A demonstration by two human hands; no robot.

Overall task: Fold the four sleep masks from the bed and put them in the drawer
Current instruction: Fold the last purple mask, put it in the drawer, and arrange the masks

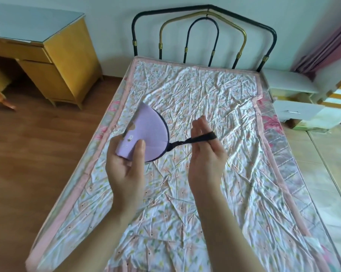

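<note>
A purple sleep mask [150,130] with a dark rim is folded in half and held above the bed [205,183]. My left hand [126,163] grips its folded edge, thumb on top. The mask's black strap [197,139] runs taut to the right, where my right hand [207,152] pinches its loop between thumb and fingers. No other sleep mask shows on the crumpled floral sheet. At the right of the bed stands a white nightstand with its drawer [297,112] pulled open; what lies inside is hidden.
A yellow desk [54,61] with a glass top stands at the back left on the wooden floor. A black and gold metal headboard [205,36] closes the bed's far end. A second mattress [334,173] lies along the right side.
</note>
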